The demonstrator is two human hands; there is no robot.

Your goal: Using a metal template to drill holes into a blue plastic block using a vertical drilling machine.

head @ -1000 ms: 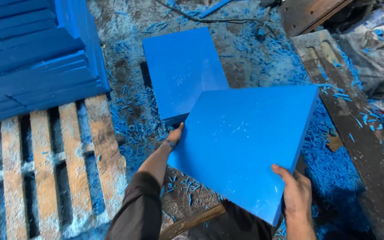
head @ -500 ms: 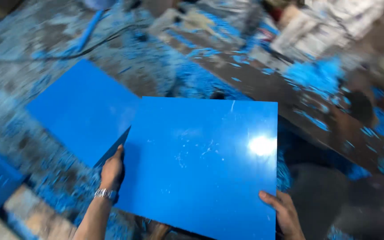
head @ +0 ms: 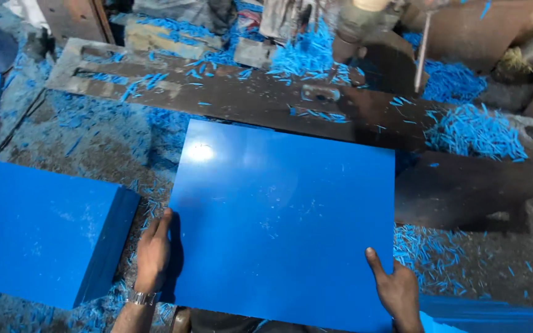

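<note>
Since half a second ago, the blue sheet [head: 282, 225] has come down from a tilted hold to lie nearly flat and square to the view, and the stack of blue sheets [head: 41, 231] has slid from 11 o'clock to 9 o'clock of it. Left hand [head: 153, 253] grips the sheet's left edge at 8 o'clock, its fingers [head: 158, 231] pressed together along the edge with a metal wristband [head: 142, 298] below. Right hand [head: 397, 290] holds the near right corner at 5 o'clock, thumb [head: 374, 262] laid on top of the sheet; the other fingers are hidden under it, so I cannot tell how they sit. At 12 o'clock, the sheet's far edge reaches a dark metal machine bed [head: 242, 98], though I cannot tell if they touch. Blue shavings [head: 473, 129] lie heaped at 2 o'clock and scattered across the floor [head: 94, 142] around the stack.
</note>
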